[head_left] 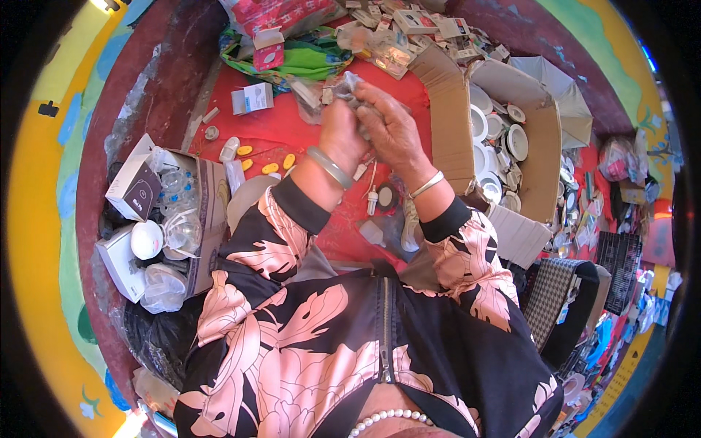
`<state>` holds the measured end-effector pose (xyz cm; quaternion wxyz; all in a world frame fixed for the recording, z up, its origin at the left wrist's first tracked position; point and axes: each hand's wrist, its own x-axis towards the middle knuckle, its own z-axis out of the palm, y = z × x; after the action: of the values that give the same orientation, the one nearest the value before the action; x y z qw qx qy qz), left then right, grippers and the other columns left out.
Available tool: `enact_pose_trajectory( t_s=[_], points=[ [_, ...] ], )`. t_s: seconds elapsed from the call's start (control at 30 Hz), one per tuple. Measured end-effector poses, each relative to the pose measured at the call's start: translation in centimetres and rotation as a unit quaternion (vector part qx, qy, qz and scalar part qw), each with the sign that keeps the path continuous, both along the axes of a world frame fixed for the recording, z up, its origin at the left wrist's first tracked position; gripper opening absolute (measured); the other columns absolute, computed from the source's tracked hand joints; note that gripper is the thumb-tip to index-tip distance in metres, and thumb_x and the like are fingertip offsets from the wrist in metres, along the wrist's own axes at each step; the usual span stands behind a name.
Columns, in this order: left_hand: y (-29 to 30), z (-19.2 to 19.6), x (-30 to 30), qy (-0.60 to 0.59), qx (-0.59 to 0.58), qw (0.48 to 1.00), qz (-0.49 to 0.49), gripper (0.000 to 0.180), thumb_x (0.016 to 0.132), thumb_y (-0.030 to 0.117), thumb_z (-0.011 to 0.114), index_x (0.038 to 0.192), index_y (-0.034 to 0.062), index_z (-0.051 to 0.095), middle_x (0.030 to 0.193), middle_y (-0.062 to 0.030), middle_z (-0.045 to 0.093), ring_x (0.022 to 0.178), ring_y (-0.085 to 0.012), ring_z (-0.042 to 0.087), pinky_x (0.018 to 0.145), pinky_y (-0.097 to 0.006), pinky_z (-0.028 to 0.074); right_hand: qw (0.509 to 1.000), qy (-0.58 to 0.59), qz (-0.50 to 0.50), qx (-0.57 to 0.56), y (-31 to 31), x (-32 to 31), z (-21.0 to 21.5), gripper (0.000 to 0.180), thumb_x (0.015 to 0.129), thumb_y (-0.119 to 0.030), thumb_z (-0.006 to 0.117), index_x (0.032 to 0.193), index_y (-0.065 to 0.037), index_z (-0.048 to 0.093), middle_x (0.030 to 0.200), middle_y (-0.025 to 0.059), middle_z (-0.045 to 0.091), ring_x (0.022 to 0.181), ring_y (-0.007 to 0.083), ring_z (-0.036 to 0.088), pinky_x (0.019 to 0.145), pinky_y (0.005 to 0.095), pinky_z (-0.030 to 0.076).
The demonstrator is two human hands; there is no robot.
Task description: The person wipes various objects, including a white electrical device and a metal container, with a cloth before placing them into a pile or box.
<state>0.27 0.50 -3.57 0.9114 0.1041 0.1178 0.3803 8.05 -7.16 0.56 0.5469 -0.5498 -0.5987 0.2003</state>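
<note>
My left hand (342,131) and my right hand (391,125) meet over the red cloth (321,226), both closed. A crinkled, see-through plastic bag (347,84) sticks up between their fingers; whatever may be in it is hidden. Just left of the hands lies another clear plastic packet (308,101). Beyond that stands a small white and blue box (253,98). Below my wrists are a white piece with a thin stem (372,198) and a dark round disc with a pale rim (387,197). Several yellow oval pieces (269,168) lie left of my left forearm.
An open cardboard box (447,124) with white round fittings stands on the right. On the left is a carton (212,219) of clear bulb-like pieces, beside white boxes (123,261). Small boxes (416,22) and a green patterned cloth (314,55) are piled at the far side.
</note>
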Motion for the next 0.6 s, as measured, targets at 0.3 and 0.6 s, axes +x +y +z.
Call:
enact_pose_trajectory(
  t_s=[0.3, 0.6],
  points=[
    [1.4, 4.3, -1.8, 0.175, -0.045, 0.965, 0.189, 0.039, 0.095, 0.037, 0.035, 0.09, 0.0003, 0.045, 0.076, -0.0133, 0.055, 0.07, -0.0275, 0.055, 0.069, -0.042, 0.049, 0.998, -0.047, 0.034, 0.023, -1.0, 2.4, 0.6, 0.018, 0.083, -0.002, 0.056, 0.101, -0.003, 0.059, 0.094, 0.0102, 0.063, 0.087, 0.0206, 0.06, 0.076, 0.0291, 0.048],
    [0.8, 3.8, -0.5, 0.133, -0.037, 0.974, 0.18, 0.035, 0.093, 0.035, 0.043, 0.093, -0.0004, 0.044, 0.085, -0.0132, 0.052, 0.081, -0.0258, 0.054, 0.075, -0.041, 0.05, 0.99, 0.094, -0.099, -0.025, -1.9, 2.8, 3.1, 0.013, 0.076, -0.008, 0.066, 0.087, -0.002, 0.061, 0.078, 0.0027, 0.059, 0.071, 0.0097, 0.055, 0.065, 0.0225, 0.046]
  ],
)
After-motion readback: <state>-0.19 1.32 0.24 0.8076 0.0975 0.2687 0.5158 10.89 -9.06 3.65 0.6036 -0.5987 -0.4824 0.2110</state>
